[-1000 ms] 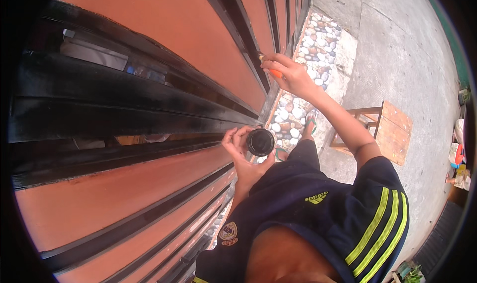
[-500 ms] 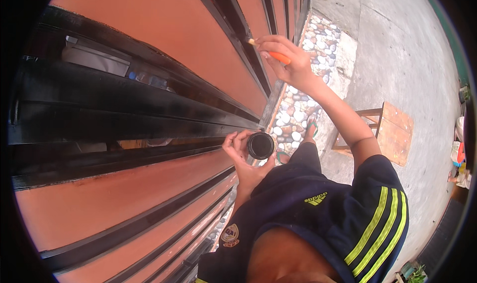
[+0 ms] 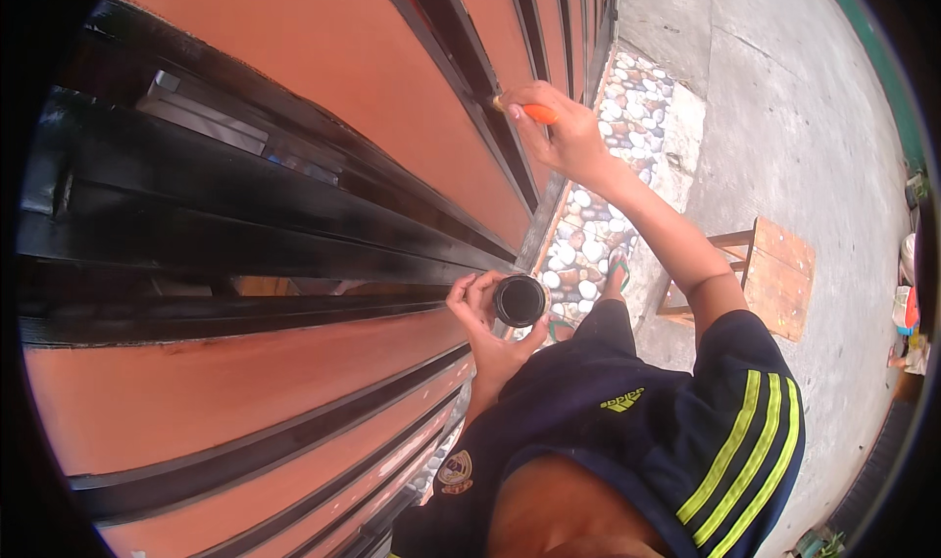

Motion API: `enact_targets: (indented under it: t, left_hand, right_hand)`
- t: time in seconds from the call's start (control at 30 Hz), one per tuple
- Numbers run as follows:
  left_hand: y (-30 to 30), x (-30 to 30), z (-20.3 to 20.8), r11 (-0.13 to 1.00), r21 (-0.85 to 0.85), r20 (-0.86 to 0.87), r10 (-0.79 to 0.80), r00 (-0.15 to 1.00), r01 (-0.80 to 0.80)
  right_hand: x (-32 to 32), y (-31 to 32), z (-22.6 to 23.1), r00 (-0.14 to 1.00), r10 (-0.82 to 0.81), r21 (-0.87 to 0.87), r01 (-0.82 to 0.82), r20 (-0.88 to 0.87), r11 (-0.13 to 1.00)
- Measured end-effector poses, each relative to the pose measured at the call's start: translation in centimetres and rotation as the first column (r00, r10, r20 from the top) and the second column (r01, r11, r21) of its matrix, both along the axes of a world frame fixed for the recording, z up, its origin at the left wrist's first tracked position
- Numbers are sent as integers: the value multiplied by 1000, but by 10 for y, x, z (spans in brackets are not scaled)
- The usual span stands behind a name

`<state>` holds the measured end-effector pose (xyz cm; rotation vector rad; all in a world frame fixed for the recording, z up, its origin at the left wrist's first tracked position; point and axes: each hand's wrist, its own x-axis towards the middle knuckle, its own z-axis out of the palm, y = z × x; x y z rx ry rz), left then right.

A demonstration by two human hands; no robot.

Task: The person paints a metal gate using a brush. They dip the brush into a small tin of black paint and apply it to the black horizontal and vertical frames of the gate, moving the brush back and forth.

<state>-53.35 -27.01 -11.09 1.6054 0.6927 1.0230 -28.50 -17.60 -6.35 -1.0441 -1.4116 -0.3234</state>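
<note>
Fingers of my left hand (image 3: 487,331) wrap round a small round jar of black paint (image 3: 520,301), held upright in front of my body close to the wall. My right hand (image 3: 564,132) grips a paintbrush (image 3: 539,113) by its orange handle, arm stretched out ahead. The brush's tip is at a black strip (image 3: 477,73) that runs between orange wall panels (image 3: 323,58); whether the bristles touch it is too small to tell.
Left of me, thick black frame bars (image 3: 196,200) surround a window opening. A pebbled strip (image 3: 580,233) borders the wall's foot, with my sandalled feet on it. To the right a wooden stool (image 3: 781,276) stands on the concrete ground (image 3: 774,117). Several household things sit at the far right edge.
My right hand with the paintbrush has come slightly nearer along the black strip. The left hand and jar have shifted a little to the right and down in the view.
</note>
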Motion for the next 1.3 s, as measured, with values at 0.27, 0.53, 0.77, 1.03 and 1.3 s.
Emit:
enact_targets:
  t: [0.27, 0.53, 0.77, 1.03, 1.3]
  left_hand:
    - [3, 0, 0, 1000, 13, -31, -26, 999, 27]
    - [0, 0, -2, 1000, 24, 8, 10, 1000, -10]
    - [7, -4, -5, 999, 41, -3, -7, 1000, 7]
    - [2, 5, 0, 1000, 15, 19, -4, 1000, 4]
    - [5, 1, -1, 1000, 11, 15, -27, 1000, 27]
  right_hand:
    - [1, 31, 54, 996, -30, 139, 19, 82, 990]
    - [5, 15, 71, 997, 67, 251, -75, 43, 965]
    - [15, 25, 104, 984, -62, 223, 23, 167, 975]
    - [34, 7, 128, 979, 19, 336, -87, 201, 938]
    - [42, 29, 162, 972, -52, 560, -88, 229, 824]
